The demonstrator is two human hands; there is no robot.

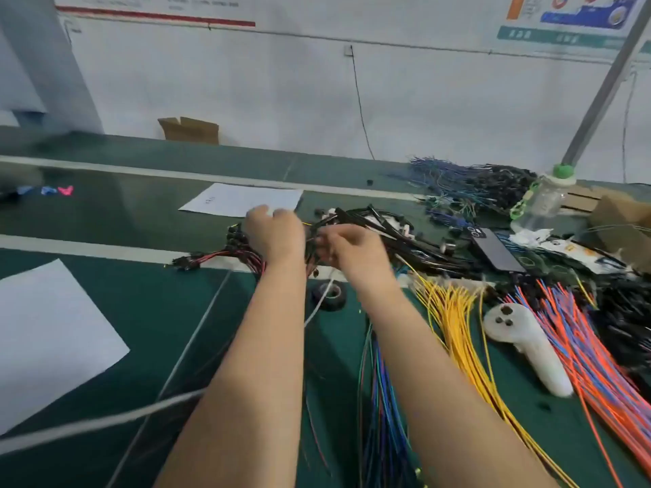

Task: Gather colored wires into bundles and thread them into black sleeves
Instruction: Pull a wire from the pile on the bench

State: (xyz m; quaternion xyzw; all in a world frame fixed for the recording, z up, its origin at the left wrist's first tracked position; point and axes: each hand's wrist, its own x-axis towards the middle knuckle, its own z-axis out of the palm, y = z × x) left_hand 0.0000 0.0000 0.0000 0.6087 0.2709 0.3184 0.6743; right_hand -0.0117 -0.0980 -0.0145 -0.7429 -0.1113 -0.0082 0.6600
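Progress: the task is looking to be somewhere in its middle. At the far right corner of the table (141, 304) a heap of blue wires with dark ends (472, 184) is lying, perhaps already finished, though I cannot be sure.
Still waiting: the yellow wires (458, 322), the orange and blue wires (581, 339) and the blue and green wires (380, 382) are lying loose over the near right part of the table, not yet in any sleeve.
Black sleeves: the black sleeves (398, 237) are lying in a tangled pile at the middle of the table, just to the right of both hands.
Left grip: the left grip (274, 234) is showing its back, with the fingers curling down round the red-and-black wires (225, 257), which are fanning out from under it towards the left edge.
Right grip: the right grip (347, 250) is sitting just beside the left one. Its fingers are bending towards dark strands between the two hands, but the blur is hiding whether they are pinching anything.
Step in hand: I am judging that the person is gathering the red-and-black bundle and bringing it to a sleeve. No threading is showing yet.
Nearby: a black tape roll (329, 294) is lying between the wrists, towards the near edge.
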